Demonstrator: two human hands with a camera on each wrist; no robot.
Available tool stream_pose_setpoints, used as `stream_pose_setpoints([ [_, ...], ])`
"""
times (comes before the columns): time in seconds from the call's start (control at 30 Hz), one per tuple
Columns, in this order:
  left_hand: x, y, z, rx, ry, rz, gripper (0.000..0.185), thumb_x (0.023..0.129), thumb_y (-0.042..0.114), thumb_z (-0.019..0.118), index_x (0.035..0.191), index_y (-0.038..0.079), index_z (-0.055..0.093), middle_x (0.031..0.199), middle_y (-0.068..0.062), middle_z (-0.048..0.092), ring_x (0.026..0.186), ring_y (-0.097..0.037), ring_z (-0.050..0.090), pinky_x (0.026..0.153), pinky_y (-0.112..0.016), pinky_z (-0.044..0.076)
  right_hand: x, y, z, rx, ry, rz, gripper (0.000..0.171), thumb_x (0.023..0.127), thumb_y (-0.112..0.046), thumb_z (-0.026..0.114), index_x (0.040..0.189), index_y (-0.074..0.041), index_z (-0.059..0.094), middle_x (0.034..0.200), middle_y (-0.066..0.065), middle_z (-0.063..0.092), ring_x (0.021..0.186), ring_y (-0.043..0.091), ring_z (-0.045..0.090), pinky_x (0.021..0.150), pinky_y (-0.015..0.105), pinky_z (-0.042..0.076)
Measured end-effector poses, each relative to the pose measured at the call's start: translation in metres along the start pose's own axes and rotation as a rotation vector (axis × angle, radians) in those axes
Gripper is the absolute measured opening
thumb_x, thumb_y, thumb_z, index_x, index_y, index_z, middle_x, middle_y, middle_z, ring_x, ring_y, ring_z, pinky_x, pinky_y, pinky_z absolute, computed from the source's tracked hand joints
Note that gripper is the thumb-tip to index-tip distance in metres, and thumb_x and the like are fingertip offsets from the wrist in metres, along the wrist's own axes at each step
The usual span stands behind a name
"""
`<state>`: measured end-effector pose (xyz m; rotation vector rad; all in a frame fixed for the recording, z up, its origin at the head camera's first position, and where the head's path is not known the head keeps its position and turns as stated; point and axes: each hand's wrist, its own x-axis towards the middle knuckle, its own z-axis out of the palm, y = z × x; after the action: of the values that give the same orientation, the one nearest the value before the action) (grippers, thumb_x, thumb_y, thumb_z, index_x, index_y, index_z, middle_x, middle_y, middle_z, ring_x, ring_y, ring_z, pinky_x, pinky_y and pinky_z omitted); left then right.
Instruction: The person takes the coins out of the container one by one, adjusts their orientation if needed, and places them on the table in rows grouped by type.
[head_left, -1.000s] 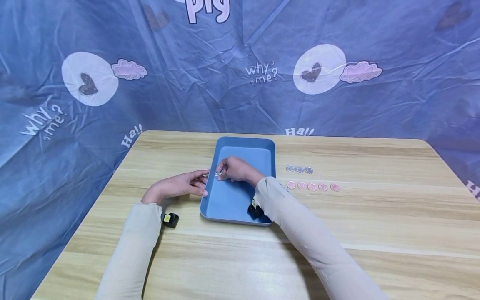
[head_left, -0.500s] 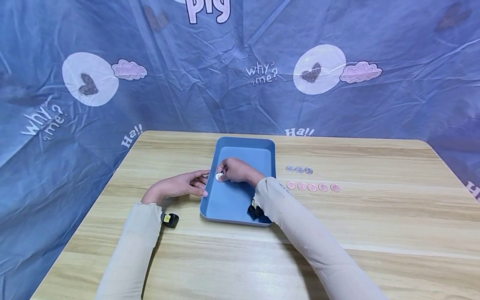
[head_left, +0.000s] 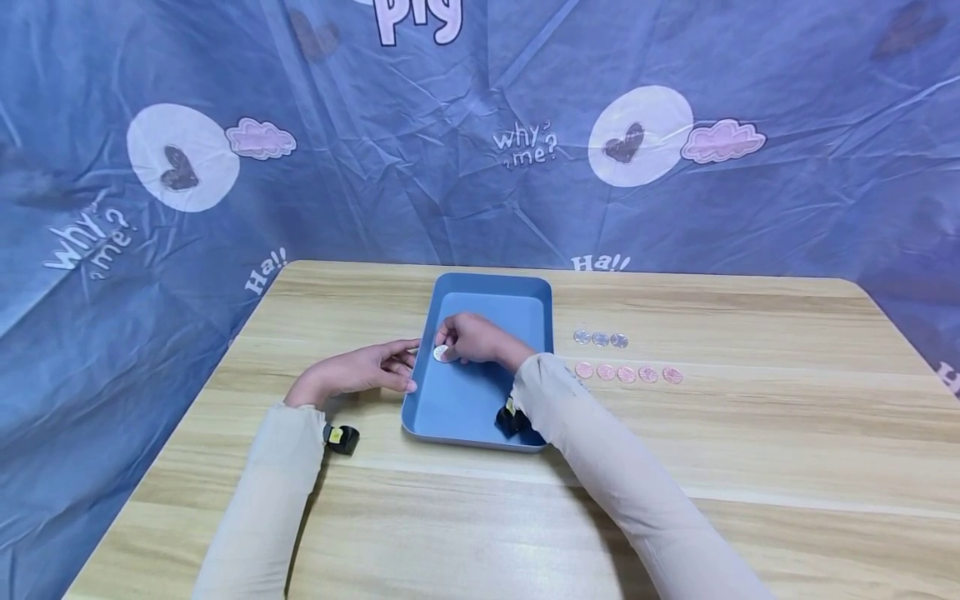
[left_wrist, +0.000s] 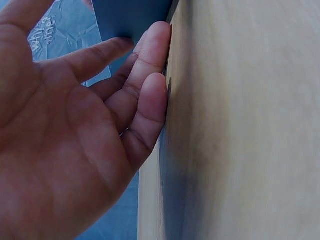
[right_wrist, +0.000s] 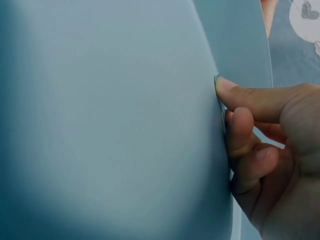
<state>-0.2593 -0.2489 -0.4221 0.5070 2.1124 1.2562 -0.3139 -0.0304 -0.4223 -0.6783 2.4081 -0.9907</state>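
Observation:
A blue rectangular tray (head_left: 480, 408) lies on the wooden table. Over its left part, my right hand (head_left: 476, 337) reaches in with curled fingers. Thumb and fingertips are at the edge of a silver coin (head_left: 441, 353), which looks flat on the tray floor. In the right wrist view, the coin (right_wrist: 223, 107) shows only edge-on between the thumb and a finger of my right hand (right_wrist: 280, 135). My left hand (head_left: 363, 368) lies at the tray's left side, loosely bent fingers against the outer wall. The left wrist view shows the left palm (left_wrist: 65, 135) bare, nothing held.
Right of the tray, three silver coins (head_left: 601, 339) form a row. Below them runs a row of several pink coins (head_left: 626, 375). A blue printed cloth (head_left: 420, 167) hangs behind the table (head_left: 750, 467). A black wrist camera (head_left: 343, 439) sits by the left sleeve.
The silver coin in the tray was tilted under the right fingers and now lies flatter, more of its face showing. The right hand barely shifts; the left hand stays at the tray wall.

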Motion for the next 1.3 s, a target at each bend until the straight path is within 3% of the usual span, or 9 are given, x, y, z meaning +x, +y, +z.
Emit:
stream_pose_setpoints([
  [0.4, -0.001, 0.002, 0.000, 0.005, 0.005, -0.011, 0.084, 0.091, 0.019, 0.068, 0.153, 0.000, 0.015, 0.137, -0.023, 0.044, 0.116, -0.022, 0.054, 0.104, -0.036, 0.042, -0.001, 0.003, -0.003, 0.040, -0.007, -0.026, 0.015, 0.086, -0.001, 0.069, 0.101, -0.002, 0.066, 0.074, 0.002, 0.060, 0.054, 0.010, 0.055, 0.056, 0.021, 0.047],
  [0.73, 0.000, 0.003, 0.000, 0.008, 0.008, -0.014, 0.084, 0.091, 0.019, 0.068, 0.154, 0.001, 0.015, 0.137, -0.022, 0.044, 0.115, -0.022, 0.053, 0.104, -0.037, 0.042, -0.002, 0.005, -0.007, 0.104, 0.002, -0.042, 0.013, 0.087, -0.002, 0.067, 0.100, -0.001, 0.066, 0.074, 0.003, 0.062, 0.056, 0.011, 0.055, 0.057, 0.022, 0.046],
  [1.0, 0.000, 0.002, 0.002, 0.004, 0.001, -0.001, 0.083, 0.091, 0.019, 0.067, 0.154, 0.001, 0.016, 0.136, -0.022, 0.046, 0.113, -0.021, 0.054, 0.102, -0.034, 0.043, -0.003, -0.004, -0.017, 0.180, 0.105, -0.085, 0.017, 0.090, 0.000, 0.061, 0.106, 0.000, 0.066, 0.071, 0.006, 0.060, 0.055, 0.013, 0.054, 0.055, 0.023, 0.046],
  [1.17, 0.000, 0.002, 0.001, 0.015, 0.006, 0.005, 0.083, 0.091, 0.019, 0.067, 0.154, 0.001, 0.016, 0.136, -0.022, 0.046, 0.113, -0.021, 0.055, 0.102, -0.034, 0.043, -0.011, -0.016, -0.031, 0.221, 0.158, -0.103, 0.017, 0.092, -0.005, 0.061, 0.107, -0.003, 0.067, 0.083, 0.022, 0.064, 0.061, 0.028, 0.057, 0.062, 0.035, 0.050],
  [1.3, 0.000, 0.002, 0.001, 0.018, 0.003, -0.003, 0.083, 0.091, 0.020, 0.067, 0.154, 0.001, 0.015, 0.137, -0.022, 0.045, 0.115, -0.022, 0.054, 0.104, -0.037, 0.042, -0.017, -0.019, -0.042, 0.290, 0.189, -0.078, 0.018, 0.092, -0.011, 0.063, 0.109, -0.006, 0.066, 0.088, 0.021, 0.063, 0.056, 0.023, 0.048, 0.059, 0.035, 0.044],
])
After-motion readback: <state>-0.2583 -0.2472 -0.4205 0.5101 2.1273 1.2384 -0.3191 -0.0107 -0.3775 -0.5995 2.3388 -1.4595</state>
